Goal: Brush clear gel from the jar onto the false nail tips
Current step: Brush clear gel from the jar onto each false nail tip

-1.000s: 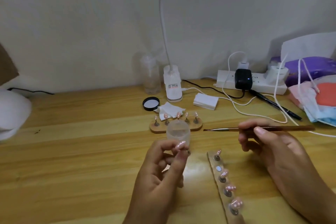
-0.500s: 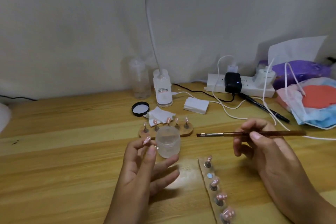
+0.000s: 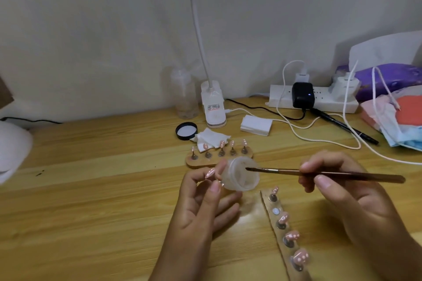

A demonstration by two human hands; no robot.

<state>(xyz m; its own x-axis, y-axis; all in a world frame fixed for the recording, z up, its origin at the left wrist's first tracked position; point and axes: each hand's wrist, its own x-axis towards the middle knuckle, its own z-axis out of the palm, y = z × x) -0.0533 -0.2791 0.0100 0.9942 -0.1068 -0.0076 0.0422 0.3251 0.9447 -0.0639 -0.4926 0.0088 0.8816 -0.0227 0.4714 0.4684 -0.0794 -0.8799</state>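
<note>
My left hand holds a small clear gel jar, tilted with its mouth toward the right, and pinches a pink false nail tip between thumb and forefinger. My right hand grips a thin brown brush whose bristles reach into the jar's mouth. A wooden stand with several pink nail tips lies just behind the jar. A second strip of nail tips on pegs runs toward me at lower right.
A black jar lid, crumpled wipes, a clear bottle and a lamp base stand behind. A power strip with cables, a black pen and masks fill the back right.
My left hand has tilted the jar's mouth toward the right. My right hand moved the brush left, so its tip now sits inside the jar.
</note>
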